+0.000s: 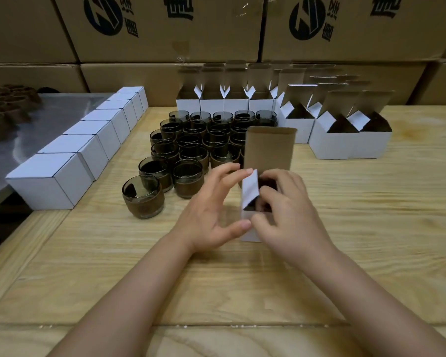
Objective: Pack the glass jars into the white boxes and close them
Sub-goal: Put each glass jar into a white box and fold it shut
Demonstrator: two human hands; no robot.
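A white box (250,194) stands on the wooden table in front of me, its brown lid flap (268,148) still upright and a dark glass jar showing inside. My left hand (211,215) touches the box's left side, a fingertip on the white side flap and the thumb at the lower corner. My right hand (286,215) grips the box's right side, fingers over the opening. Several dark glass jars with brown sleeves (188,150) stand clustered behind; the nearest one (142,197) sits apart at the left.
A row of closed white boxes (88,145) runs diagonally along the left. Several open white boxes (340,130) stand at the back and right. Large brown cartons (165,29) form a wall behind. Brown sleeves (3,109) lie on a grey surface at far left.
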